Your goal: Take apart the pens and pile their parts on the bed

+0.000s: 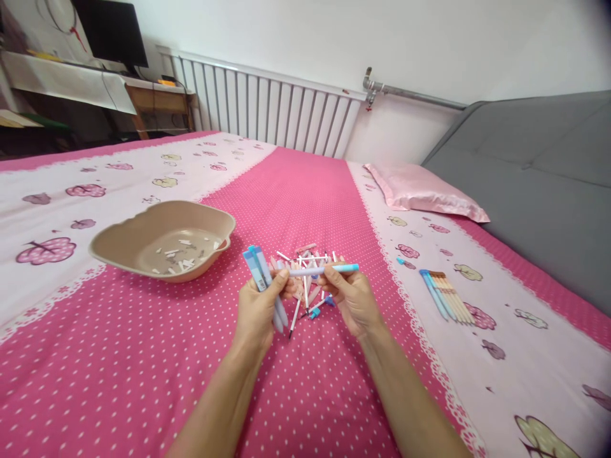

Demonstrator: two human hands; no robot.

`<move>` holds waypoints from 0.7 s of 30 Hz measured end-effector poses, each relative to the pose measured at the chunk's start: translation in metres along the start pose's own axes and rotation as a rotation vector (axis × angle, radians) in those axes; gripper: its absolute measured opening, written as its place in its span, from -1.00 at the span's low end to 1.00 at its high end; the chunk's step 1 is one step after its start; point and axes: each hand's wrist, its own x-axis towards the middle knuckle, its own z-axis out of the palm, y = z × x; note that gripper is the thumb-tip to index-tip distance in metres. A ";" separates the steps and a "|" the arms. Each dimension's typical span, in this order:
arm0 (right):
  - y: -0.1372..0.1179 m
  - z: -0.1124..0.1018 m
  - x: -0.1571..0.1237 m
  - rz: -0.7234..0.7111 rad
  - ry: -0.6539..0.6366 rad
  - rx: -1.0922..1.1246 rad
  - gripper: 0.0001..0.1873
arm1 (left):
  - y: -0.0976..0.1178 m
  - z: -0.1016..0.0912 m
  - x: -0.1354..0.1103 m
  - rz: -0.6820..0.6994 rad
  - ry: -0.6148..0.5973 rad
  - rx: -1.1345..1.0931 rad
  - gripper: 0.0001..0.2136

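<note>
My left hand (255,312) is closed around several upright pens (256,262) with blue tops and pale lilac lower ends. Its thumb and fingers also pinch one end of a lilac pen (308,271) lying level between both hands. On the other end, which is light blue, my right hand (352,300) is closed with thumb and fingers. Below and behind the hands lies a loose pile of pen parts, among them thin white refills with dark tips (294,320) and small blue caps (314,312). My hands partly cover this pile.
A beige basin (162,216) holding small white pieces (185,264) stands to the left on the pink dotted bedspread (310,178). At the right lies a row of blue and brown-topped pens (446,298), with a small blue piece (400,261) and a pink pillow (424,186) beyond.
</note>
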 end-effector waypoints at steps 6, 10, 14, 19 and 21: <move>-0.013 -0.007 -0.007 0.305 -0.342 -0.042 -0.69 | 0.016 -0.018 0.007 0.123 -0.157 0.062 -0.73; -0.016 -0.009 -0.010 0.399 -0.510 -0.203 -0.68 | 0.025 -0.026 0.008 0.126 -0.256 0.157 -0.79; -0.014 -0.006 -0.014 0.533 -0.640 -0.128 -0.69 | 0.025 -0.026 0.008 0.088 -0.295 0.070 -0.81; -0.004 -0.001 -0.015 0.761 -0.749 0.152 -0.75 | 0.023 -0.024 0.006 -0.062 -0.314 -0.115 -0.74; 0.000 0.001 -0.015 0.783 -0.794 0.222 -0.76 | 0.023 -0.024 0.005 -0.092 -0.312 -0.157 -0.72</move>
